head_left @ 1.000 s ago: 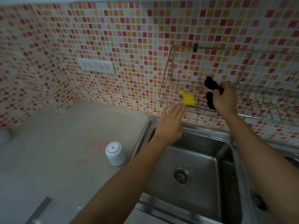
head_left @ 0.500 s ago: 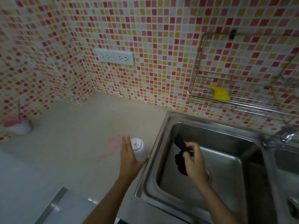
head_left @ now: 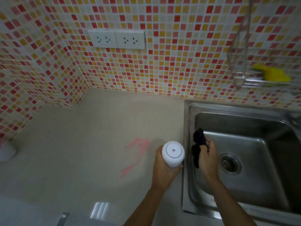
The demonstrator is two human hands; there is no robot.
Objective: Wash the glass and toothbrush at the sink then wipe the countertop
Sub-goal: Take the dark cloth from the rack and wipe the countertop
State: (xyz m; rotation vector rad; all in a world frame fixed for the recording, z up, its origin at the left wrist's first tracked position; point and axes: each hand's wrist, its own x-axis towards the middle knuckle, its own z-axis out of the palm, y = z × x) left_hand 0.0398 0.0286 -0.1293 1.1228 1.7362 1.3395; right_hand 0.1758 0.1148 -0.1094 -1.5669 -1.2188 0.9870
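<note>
Our left hand (head_left: 162, 170) wraps one smooth white cylindrical glass (head_left: 173, 154), upturned on the beige worktop (head_left: 81, 152) just left of the steel sink (head_left: 244, 160). Our right hand (head_left: 207, 159) clutches one crumpled black cloth (head_left: 197, 144) above the sink's left edge.

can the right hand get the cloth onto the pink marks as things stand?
Probably yes. The right hand holds the black cloth over the sink's left edge; the pink marks lie just left, but the left hand gripping the white cup sits between them.
</note>
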